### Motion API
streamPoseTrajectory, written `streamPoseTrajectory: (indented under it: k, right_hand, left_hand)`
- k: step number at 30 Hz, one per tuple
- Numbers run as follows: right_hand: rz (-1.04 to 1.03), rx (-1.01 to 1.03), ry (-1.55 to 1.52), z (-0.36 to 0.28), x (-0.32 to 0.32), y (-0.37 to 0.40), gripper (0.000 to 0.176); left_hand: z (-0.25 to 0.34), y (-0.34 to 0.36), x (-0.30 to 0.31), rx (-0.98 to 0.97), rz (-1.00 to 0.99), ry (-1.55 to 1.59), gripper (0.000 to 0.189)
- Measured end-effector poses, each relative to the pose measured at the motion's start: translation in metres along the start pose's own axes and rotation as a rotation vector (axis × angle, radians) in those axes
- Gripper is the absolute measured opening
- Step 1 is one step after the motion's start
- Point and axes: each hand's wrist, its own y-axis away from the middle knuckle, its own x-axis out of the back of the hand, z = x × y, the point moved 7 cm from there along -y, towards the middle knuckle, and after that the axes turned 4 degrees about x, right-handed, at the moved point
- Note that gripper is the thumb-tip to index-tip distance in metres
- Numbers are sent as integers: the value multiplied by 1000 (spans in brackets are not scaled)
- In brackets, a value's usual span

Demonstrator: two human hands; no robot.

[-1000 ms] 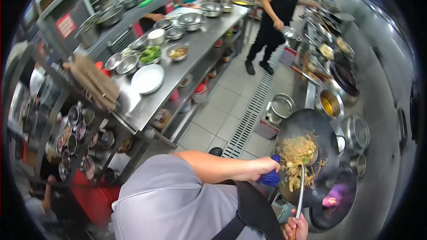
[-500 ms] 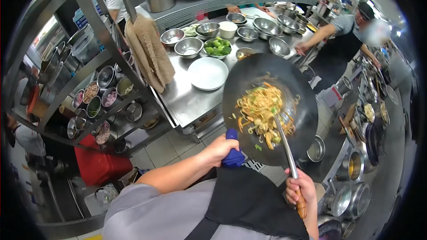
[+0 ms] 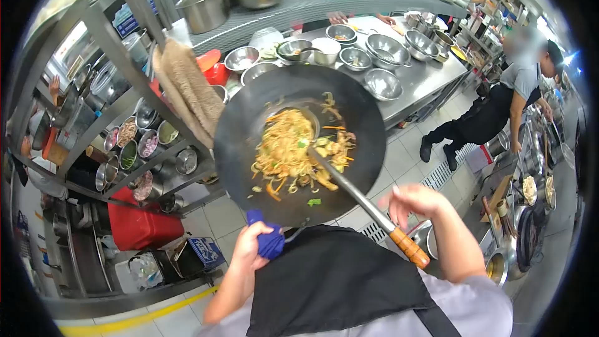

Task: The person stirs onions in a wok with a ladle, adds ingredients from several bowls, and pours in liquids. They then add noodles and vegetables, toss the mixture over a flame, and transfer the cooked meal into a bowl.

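Note:
A dark wok (image 3: 240, 150) is held up in front of me. My left hand (image 3: 248, 246) is closed around a folded blue cloth (image 3: 271, 243) at the wok's near left rim. Stir-fried noodles (image 3: 286, 140) with bits of vegetable lie in the wok. A metal wok ladle (image 3: 359, 198) rests among them, its wooden handle (image 3: 409, 248) sticking out over the near right rim. Just above that handle is my right hand (image 3: 417, 203), off the ladle, with its fingers apart and slightly blurred.
Behind the wok, a steel counter (image 3: 415, 84) carries several metal bowls (image 3: 382, 84). A brown towel (image 3: 187, 90) hangs on the rack at left, near a red bin (image 3: 146, 224). On the right, a person in a black apron (image 3: 483, 109) stands by the stoves.
My right hand has let go of the ladle handle. The wok has shifted left in view, covering the white plate and the broccoli bowl. The co-worker has turned toward the stoves.

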Motion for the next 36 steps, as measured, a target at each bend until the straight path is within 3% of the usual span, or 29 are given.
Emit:
streamPoseTrajectory:
  k: [3, 6, 8, 10, 11, 13, 15, 16, 17, 19, 21, 24, 27, 29, 32, 36]
  right_hand:
    - [256, 133, 515, -14, 100, -58, 41]
    - [446, 381, 853, -39, 156, -141, 45]
    - [508, 508, 968, -41, 168, -192, 48]
    - [784, 671, 1125, -58, 164, -211, 50]
    - [750, 695, 1129, -64, 160, -220, 50]
    - [668, 163, -248, -24, 182, -253, 52]
    - [563, 152, -315, -24, 179, -278, 54]
    - [540, 149, -365, -28, 178, -288, 43]
    - [583, 189, -325, -31, 186, -301, 32]
    - [686, 181, -287, -31, 197, -318, 28]
    - [751, 180, -97, -50, 182, -287, 24]
    - [627, 271, 34, -70, 132, -264, 25]
    - [323, 353, 139, -80, 44, -256, 29]
    - [161, 315, 165, -81, -22, -276, 31]
    - [80, 217, 125, -73, -125, -314, 24]
    - [109, 181, 104, -53, -153, -360, 27]
  left_hand:
    - [-40, 18, -8, -45, 138, 129, 26]
    - [-77, 40, -25, -156, 292, 249, 29]
    - [-101, 58, -33, -185, 358, 284, 32]
    - [-124, 76, -40, -254, 401, 331, 33]
    - [-137, 86, -40, -280, 421, 365, 32]
    - [-157, 102, -47, -337, 455, 432, 31]
    - [-174, 119, -52, -382, 532, 479, 32]
    - [-180, 125, -53, -414, 519, 494, 31]
    - [-185, 130, -54, -450, 535, 518, 31]
    - [-201, 146, -51, -461, 642, 584, 31]
    - [-208, 156, -54, -498, 697, 598, 31]
    - [-211, 164, -48, -567, 759, 623, 31]
    - [-216, 176, -34, -571, 770, 683, 33]
    - [-216, 179, -22, -631, 793, 701, 34]
    - [-215, 183, -5, -685, 875, 746, 34]
    - [-212, 188, 12, -620, 880, 733, 34]
